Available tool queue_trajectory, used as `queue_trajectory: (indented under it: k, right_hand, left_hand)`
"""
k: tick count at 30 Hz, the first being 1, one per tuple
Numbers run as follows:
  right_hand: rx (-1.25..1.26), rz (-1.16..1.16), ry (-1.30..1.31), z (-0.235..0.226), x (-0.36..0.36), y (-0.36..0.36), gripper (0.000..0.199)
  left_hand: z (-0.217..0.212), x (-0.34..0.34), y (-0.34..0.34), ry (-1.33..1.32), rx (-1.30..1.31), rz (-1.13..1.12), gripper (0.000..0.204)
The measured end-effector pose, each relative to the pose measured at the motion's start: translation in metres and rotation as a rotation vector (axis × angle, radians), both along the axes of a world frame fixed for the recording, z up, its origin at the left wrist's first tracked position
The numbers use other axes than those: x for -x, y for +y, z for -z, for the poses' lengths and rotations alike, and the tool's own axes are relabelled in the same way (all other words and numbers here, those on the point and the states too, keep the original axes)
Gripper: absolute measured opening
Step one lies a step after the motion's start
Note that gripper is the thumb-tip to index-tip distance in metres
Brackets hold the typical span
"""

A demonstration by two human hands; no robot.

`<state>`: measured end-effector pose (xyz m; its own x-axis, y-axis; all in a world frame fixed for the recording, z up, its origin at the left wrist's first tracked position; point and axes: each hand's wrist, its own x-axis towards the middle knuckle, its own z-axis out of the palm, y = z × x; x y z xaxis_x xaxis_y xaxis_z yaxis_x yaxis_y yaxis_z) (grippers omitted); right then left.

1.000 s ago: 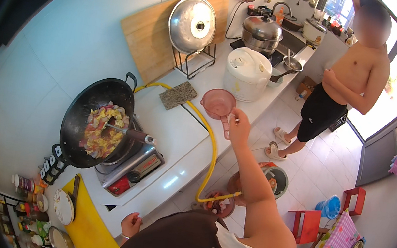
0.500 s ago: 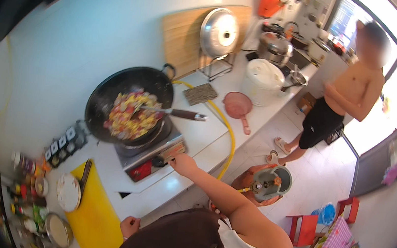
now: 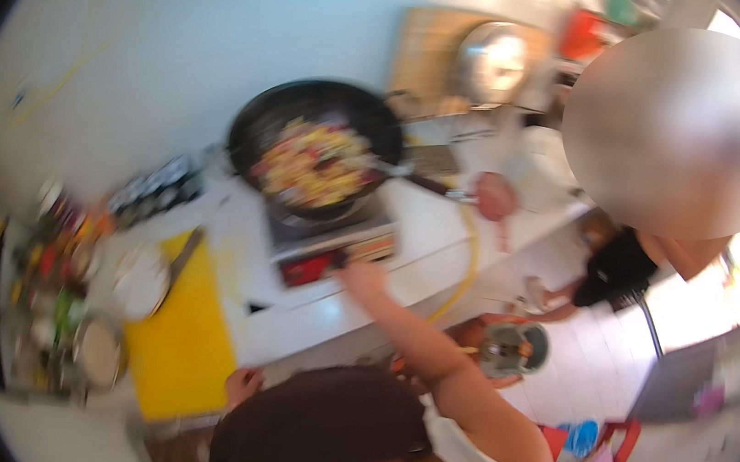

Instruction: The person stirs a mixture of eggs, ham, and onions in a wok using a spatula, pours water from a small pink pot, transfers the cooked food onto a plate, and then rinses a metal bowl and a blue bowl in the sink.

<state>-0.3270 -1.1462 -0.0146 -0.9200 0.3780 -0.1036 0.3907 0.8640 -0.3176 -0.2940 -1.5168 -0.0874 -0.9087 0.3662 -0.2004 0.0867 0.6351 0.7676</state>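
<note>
head | right hand point(image 3: 362, 278) moved to stove front point(image 3: 329, 263) | grip unclear, blurred

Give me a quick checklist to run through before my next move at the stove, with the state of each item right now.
1. Right hand at the front of the stove, by its red panel: ok.
2. Wok seated on the burner, food inside: ok.
3. Utensil handle lies across the wok rim and sticks out over the counter, no hand on it: not ok.
4. Left hand low at the counter edge beside the yellow cutting board; its grip: cannot tell.
5. Burner flame or setting: cannot tell, picture is blurred.
6. Other person stands clear, to the right: ok.
</note>
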Motion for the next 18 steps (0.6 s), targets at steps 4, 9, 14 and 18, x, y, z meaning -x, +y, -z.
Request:
queue_trajectory:
  k: [4,9,14,18]
  right_hand:
    - [-0.097,-0.039,0.052,0.001,0.029,-0.032,0.041]
    - [0.017,0.004,0.091,0.003,0.011,-0.009,0.041]
    - [0.013,0.013,0.093,-0.002,0.014,-0.013,0.041]
    - [0.021,-0.031,-0.043,-0.007,0.03,-0.026,0.043]
  left_hand:
    - [0.155,0.014,-0.078,-0.071,-0.071,-0.113,0.022]
    - [0.132,0.042,-0.055,0.0,-0.096,-0.038,0.024]
    - [0.122,0.06,-0.057,0.156,-0.249,-0.016,0.029]
    - [0.021,0.051,-0.043,-0.168,-0.076,0.15,0.026]
